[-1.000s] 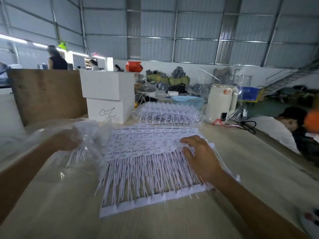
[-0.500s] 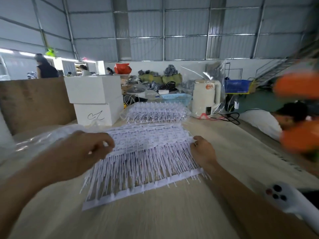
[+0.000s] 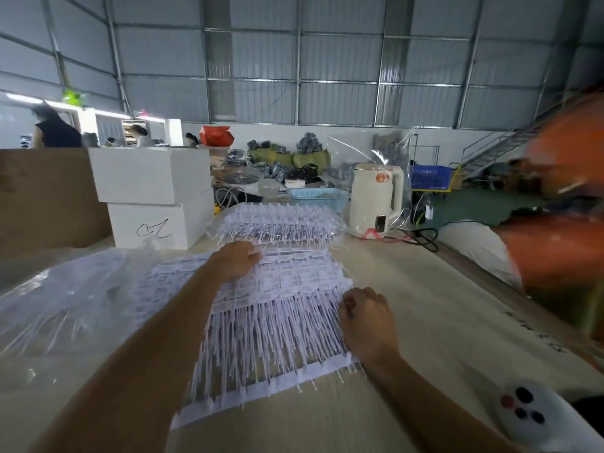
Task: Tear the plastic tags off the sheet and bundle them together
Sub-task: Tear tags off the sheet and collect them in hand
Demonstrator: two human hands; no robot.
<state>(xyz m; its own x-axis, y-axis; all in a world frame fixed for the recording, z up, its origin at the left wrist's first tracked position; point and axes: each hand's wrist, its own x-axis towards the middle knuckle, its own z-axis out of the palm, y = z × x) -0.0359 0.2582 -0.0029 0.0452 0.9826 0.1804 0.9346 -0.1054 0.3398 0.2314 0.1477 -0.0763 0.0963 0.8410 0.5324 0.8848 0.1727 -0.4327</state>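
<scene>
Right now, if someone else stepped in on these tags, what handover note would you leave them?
Left hand: fingers curled on the far edge of the tag sheet.
Right hand: gripping the sheet's right edge.
Sheet lies flat on the table, tags attached. A bagged stack of sheets sits beyond it.
Done: no bundle visible.
Left: tear tags off, bundle them.

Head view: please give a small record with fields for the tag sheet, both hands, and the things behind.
sheet: white plastic tag sheet flat on the pale wooden table
left hand: grips the sheet's far edge
right hand: curled on the sheet's right side
behind: bagged stack of tag sheets, cream kettle, two white boxes
</scene>
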